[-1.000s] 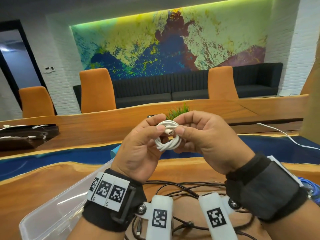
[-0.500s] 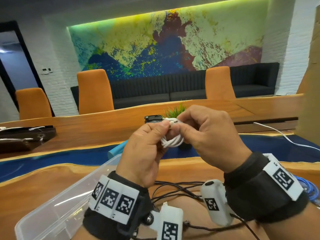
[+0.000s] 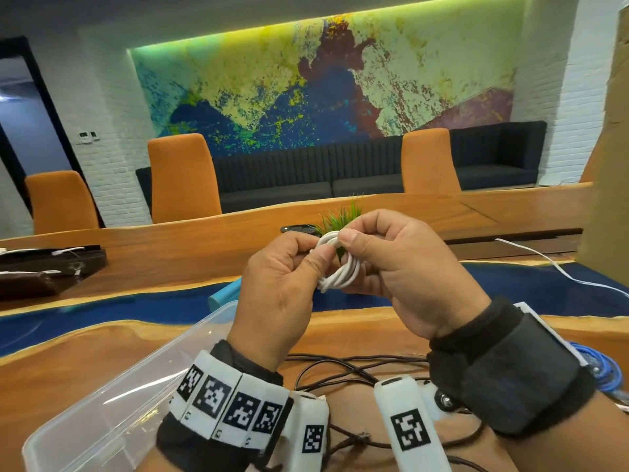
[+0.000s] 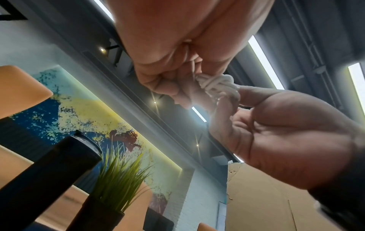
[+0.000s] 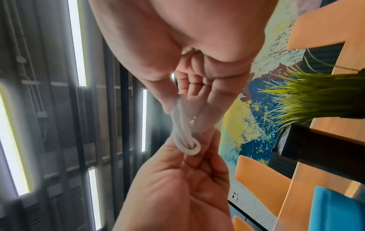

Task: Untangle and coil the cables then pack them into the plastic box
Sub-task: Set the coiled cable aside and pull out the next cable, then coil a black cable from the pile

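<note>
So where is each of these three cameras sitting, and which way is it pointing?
Head: worn on the head, facing forward and down; shows both hands holding the white cable coil above the plastic box.
Left wrist: under the left hand, looking up past the fingers.
Right wrist: under the right hand, also looking up.
All three share the coil; both wrist views show the plant.

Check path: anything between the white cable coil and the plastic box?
Nothing visible. Left hand and right hand hold the white cable coil in the air; the plastic box sits open-topped below-left. The black cable tangle lies beside it, off that path.
</note>
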The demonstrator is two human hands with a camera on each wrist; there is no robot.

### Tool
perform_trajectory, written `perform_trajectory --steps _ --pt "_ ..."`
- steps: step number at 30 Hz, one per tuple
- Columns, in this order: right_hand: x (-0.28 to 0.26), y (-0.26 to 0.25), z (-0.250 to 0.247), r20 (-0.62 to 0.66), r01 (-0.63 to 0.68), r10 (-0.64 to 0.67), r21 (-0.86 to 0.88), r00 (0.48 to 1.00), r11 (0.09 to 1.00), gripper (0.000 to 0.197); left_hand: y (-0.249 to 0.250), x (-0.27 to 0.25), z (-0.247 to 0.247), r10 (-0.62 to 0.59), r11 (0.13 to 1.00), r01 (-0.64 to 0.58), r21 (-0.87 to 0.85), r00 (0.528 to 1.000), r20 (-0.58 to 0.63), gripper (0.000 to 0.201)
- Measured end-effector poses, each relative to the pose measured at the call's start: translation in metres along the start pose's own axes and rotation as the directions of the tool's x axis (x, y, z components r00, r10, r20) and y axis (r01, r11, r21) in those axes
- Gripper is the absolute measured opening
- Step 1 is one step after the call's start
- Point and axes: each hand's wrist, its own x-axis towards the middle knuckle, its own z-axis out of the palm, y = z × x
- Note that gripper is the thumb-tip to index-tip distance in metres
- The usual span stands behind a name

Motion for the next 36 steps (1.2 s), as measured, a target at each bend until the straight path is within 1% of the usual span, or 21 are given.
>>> perform_trajectory --steps 2,5,6,8,10,12,15,17,20,23,24,25,26,27,29,31,32,33,34,36 --pt "0.0 0.002 -0.002 0.014 -0.025 0.025 0.033 1.0 0.999 0.024 0.0 -0.001 0.001 -0.018 0.998 0.019 0.053 1.0 -0.02 0.02" --pt "-0.001 0.002 -0.003 0.024 -0.058 0.057 0.041 0.998 0.997 0.024 0.002 -0.001 -0.003 0.01 0.991 -0.004 0.136 0.999 -0.04 0.017" --pt "-0.001 0.002 -0.004 0.008 -0.053 0.053 0.003 0.999 0.999 0.021 0.003 -0.001 -0.006 0.02 0.988 -0.014 0.152 0.999 -0.039 0.016" --pt "-0.001 0.001 -0.006 -0.036 -0.026 0.021 -0.139 0.999 0.99 0.015 0.004 0.0 -0.009 0.031 0.98 -0.025 0.198 0.999 -0.029 0.016" --pt "0.0 0.0 -0.007 -0.056 0.01 -0.026 -0.272 0.998 0.962 0.012 0.004 0.0 -0.01 0.05 0.963 -0.045 0.264 0.999 -0.015 0.016" --pt "0.002 -0.001 -0.008 -0.052 0.049 -0.074 -0.38 0.996 0.924 0.012 0.005 0.0 -0.01 0.049 0.956 -0.045 0.291 0.999 -0.008 0.018" --pt "0.002 0.0 -0.01 -0.033 0.09 -0.127 -0.529 0.991 0.844 0.013 0.003 0.0 -0.007 0.003 0.959 -0.002 0.282 1.0 -0.004 0.017" --pt "0.003 0.0 -0.013 -0.023 0.093 -0.132 -0.587 0.991 0.804 0.012 0.003 0.001 -0.007 -0.027 0.954 0.017 0.3 0.999 0.031 0.018" --pt "0.005 0.0 -0.023 -0.046 0.029 -0.068 -0.574 0.997 0.818 0.011 0.007 0.001 -0.01 -0.12 0.932 0.076 0.354 0.987 0.104 0.027" --pt "0.009 -0.001 -0.042 -0.133 -0.073 -0.008 -0.592 0.991 0.803 0.008 0.013 0.0 -0.016 -0.218 0.902 0.148 0.405 0.967 0.132 0.029" --pt "0.008 -0.003 -0.05 -0.159 -0.099 0.0 -0.614 0.987 0.783 0.009 0.015 0.0 -0.019 -0.256 0.871 0.15 0.469 0.951 0.172 0.032" --pt "0.006 -0.007 -0.06 -0.181 -0.126 0.012 -0.636 0.983 0.761 0.009 0.017 0.0 -0.022 -0.306 0.822 0.135 0.553 0.924 0.229 0.035" --pt "0.003 -0.012 -0.071 -0.199 -0.153 0.027 -0.652 0.98 0.742 0.009 0.019 -0.001 -0.025 -0.365 0.762 0.104 0.639 0.884 0.293 0.037" --pt "-0.003 -0.017 -0.082 -0.216 -0.181 0.047 -0.663 0.975 0.727 0.009 0.021 -0.003 -0.027 -0.425 0.705 0.06 0.706 0.833 0.354 0.039" --pt "-0.017 -0.028 -0.106 -0.252 -0.24 0.086 -0.683 0.964 0.69 0.009 0.023 -0.009 -0.031 -0.529 0.627 -0.044 0.778 0.709 0.467 0.037" --pt "-0.035 -0.036 -0.128 -0.289 -0.295 0.115 -0.719 0.95 0.629 0.01 0.027 -0.021 -0.032 -0.612 0.568 -0.152 0.809 0.579 0.538 0.033" --pt "-0.044 -0.038 -0.138 -0.304 -0.322 0.134 -0.736 0.943 0.595 0.01 0.029 -0.027 -0.033 -0.64 0.53 -0.218 0.819 0.531 0.556 0.033" --pt "-0.053 -0.039 -0.148 -0.32 -0.352 0.158 -0.747 0.934 0.564 0.01 0.03 -0.032 -0.034 -0.66 0.488 -0.285 0.825 0.497 0.563 0.032" --pt "-0.061 -0.038 -0.156 -0.338 -0.384 0.186 -0.753 0.923 0.535 0.009 0.031 -0.036 -0.036 -0.679 0.458 -0.324 0.827 0.474 0.561 0.032" --pt "-0.075 -0.03 -0.17 -0.371 -0.438 0.234 -0.753 0.899 0.49 0.007 0.031 -0.039 -0.04 -0.699 0.456 -0.324 0.829 0.445 0.559 0.029"
